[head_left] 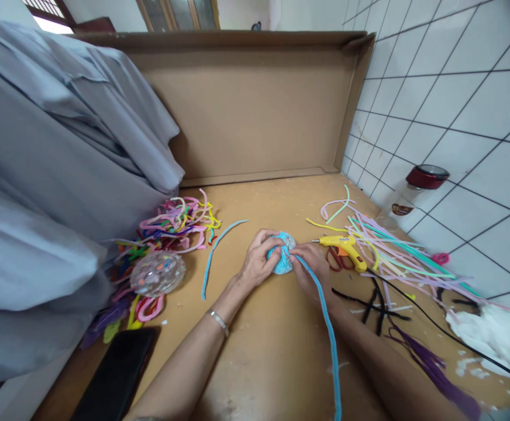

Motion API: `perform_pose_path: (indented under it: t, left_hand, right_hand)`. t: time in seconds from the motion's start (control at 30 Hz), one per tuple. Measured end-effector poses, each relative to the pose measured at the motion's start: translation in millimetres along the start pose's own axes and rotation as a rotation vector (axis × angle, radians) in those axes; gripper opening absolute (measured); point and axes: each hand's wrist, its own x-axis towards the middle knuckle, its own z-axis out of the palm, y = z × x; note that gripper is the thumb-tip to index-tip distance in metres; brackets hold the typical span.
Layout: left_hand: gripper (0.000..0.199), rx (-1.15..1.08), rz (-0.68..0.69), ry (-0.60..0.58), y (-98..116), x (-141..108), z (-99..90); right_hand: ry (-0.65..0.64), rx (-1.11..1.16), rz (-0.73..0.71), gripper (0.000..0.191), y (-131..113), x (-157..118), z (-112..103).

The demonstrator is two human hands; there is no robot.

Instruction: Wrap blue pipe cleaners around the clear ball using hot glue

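Observation:
My left hand (pixel 261 255) is closed around the left side of a small round piece made of coiled light-blue pipe cleaner (pixel 283 266), just above the tabletop. At its right side, my right hand (pixel 311 266) pinches a long blue pipe cleaner (pixel 325 310) whose free length trails down toward the bottom edge of the view. Where this strand meets the round piece is partly hidden by my fingers. Left of my hands lies a separate, slightly curved blue pipe cleaner (pixel 215 251).
Right are a yellow glue gun (pixel 343 245), red-handled scissors (pixel 334 258), loose pipe cleaners (pixel 404 257), black strips (pixel 380 307), a purple tassel (pixel 430 356) and a red-lidded jar (pixel 413 190). Left are tangled pipe cleaners (pixel 176 225), a clear ball (pixel 157 275) and a phone (pixel 117 374). Cardboard (pixel 255 111) stands behind.

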Motion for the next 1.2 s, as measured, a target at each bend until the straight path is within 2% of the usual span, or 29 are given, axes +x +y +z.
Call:
perform_pose_path:
  t: [0.2, 0.4, 0.63, 0.87, 1.07, 1.2]
  left_hand:
    - [0.022, 0.068, 0.049, -0.052, 1, -1, -2.4]
    - [0.044, 0.158, 0.089, -0.114, 0, -1, -2.6]
    - [0.059, 0.199, 0.114, -0.119, -4, -2, 1.6]
    - [0.043, 0.167, 0.126, -0.08, -2, -4, 6.1]
    - [0.04, 0.122, 0.081, -0.053, -3, -4, 6.4]
    - [0.04, 0.113, 0.076, -0.062, -2, -4, 5.4]
  right_hand:
    - [0.047, -0.003, 0.004, 0.012, -1, 1, 2]
    - [0.069, -0.051, 0.008, 0.012, 1, -2, 4]
    - [0.103, -0.111, -0.01, 0.015, 0, -2, 4]
    - [0.12, -0.056, -0.016, 0.013, 0, 2, 1]
    - [0.065, -0.113, -0.157, 0.007, 2, 7, 1]
    - [0.01, -0.14, -0.174, 0.012, 5, 7, 2]
